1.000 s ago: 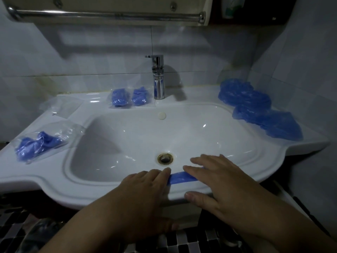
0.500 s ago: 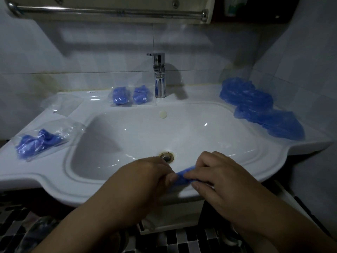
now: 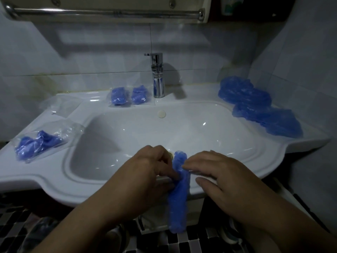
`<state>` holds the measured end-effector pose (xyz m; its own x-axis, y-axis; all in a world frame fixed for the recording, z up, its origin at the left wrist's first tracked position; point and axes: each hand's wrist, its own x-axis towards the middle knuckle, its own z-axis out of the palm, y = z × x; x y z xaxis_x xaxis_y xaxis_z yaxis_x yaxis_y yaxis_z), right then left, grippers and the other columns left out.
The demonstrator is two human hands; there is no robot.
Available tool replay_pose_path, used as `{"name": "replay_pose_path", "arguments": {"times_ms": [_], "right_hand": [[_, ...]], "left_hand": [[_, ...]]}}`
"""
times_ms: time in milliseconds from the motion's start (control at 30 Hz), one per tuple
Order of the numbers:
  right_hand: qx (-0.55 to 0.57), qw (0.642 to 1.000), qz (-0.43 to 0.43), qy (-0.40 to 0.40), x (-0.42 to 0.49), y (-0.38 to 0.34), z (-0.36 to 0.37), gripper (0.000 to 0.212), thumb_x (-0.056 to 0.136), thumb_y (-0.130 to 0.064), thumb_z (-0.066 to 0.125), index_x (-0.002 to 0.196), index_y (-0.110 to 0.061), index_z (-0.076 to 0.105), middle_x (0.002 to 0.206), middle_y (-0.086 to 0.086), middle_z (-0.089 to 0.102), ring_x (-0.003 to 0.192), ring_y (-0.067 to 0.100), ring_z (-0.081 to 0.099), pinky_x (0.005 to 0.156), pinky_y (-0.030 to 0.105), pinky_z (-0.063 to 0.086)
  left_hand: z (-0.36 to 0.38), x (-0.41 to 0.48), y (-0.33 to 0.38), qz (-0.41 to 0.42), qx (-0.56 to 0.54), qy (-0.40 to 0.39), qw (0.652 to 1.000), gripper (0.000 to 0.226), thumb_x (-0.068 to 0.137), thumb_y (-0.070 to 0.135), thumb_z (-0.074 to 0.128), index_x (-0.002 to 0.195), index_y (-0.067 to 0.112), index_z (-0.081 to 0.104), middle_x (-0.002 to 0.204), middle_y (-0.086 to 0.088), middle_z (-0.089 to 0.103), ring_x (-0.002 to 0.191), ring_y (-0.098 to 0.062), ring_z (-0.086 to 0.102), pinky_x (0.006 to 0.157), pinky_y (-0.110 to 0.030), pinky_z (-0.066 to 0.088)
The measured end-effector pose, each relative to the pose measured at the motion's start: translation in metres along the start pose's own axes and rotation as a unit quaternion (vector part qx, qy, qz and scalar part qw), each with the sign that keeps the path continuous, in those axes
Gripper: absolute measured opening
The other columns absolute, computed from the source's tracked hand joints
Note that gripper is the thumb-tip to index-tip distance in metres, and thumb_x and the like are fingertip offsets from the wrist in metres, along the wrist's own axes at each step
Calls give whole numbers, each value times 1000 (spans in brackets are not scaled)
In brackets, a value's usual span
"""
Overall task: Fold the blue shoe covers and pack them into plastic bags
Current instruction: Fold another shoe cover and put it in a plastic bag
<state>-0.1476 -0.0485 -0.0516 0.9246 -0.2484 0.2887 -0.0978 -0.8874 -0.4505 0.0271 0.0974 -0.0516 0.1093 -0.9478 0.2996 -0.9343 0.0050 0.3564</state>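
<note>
Both hands meet at the white ceramic sink's [image 3: 54, 187] front rim: left hand [image 3: 144, 172] pinches a long folded blue plastic shoe cover [image 3: 177, 203]; right hand [image 3: 222, 181], fingers straight, touches it.

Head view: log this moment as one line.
step: folding | shoe cover: folded strip, lower end hangs below sink rim | left hand: pinches it | right hand: fingers touch it | loose covers: right ledge | packed bags: left, back ledges

One view: wide-angle head cam, above and behind the left hand [image 3: 145, 172] and right hand [image 3: 224, 179], pitched forward and down. Both hands close up, low-centre in frame. Sink [image 3: 54, 181] straight beyond them, faucet [image 3: 157, 75] farther past, tiled wall [image 3: 91, 61] at the back.
</note>
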Motion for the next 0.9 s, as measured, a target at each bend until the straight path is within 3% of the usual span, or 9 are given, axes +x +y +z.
{"name": "replay_pose_path", "arguments": {"times_ms": [100,167,267,500,767,900], "right_hand": [[34,999,-11,2,-2,-5,-4,24,82,-23,62,103,-29,70,102,-20,60,98,1,59,84,23,49],[55,998,-26,-13,-3,-7,-6,24,76,-23,67,99,-29,72,97,-19,61,93,3,62,79,22,49],[60,997,-31,-20,-5,-8,-4,27,69,-26,69,95,-31,73,97,-18,62,91,3,62,76,23,51],[95,994,-44,-33,-9,-14,-9,31,70,-28,83,99,-33,74,96,-17,60,95,8,62,77,27,52],[29,996,-65,-48,-12,-15,-9,15,78,-48,68,77,-34,70,88,-18,54,91,7,56,73,18,41],[26,998,-53,-13,-10,-15,-3,19,81,-47,60,66,-42,50,83,-19,50,84,5,52,69,18,36]], "left_hand": [[0,0,6,-4,-2,16,1000,18,76,40,65,91,37,74,107,20,60,93,-2,59,75,-26,52],[0,-1,12,-7,-38,17,999,13,78,33,65,86,32,74,102,18,65,88,0,63,75,-29,53],[-1,0,13,-12,-67,7,998,10,79,26,66,87,29,72,93,15,66,84,-2,65,73,-31,53],[-5,-2,17,5,-79,-16,997,16,79,38,70,94,33,71,96,14,62,88,-4,63,77,-33,51],[-7,-2,18,-12,-73,-28,997,28,73,39,69,100,33,73,100,15,63,92,0,62,81,-27,51],[-1,2,5,-35,-42,-58,997,43,69,32,75,107,47,64,99,23,63,95,1,64,82,-20,52]]}}
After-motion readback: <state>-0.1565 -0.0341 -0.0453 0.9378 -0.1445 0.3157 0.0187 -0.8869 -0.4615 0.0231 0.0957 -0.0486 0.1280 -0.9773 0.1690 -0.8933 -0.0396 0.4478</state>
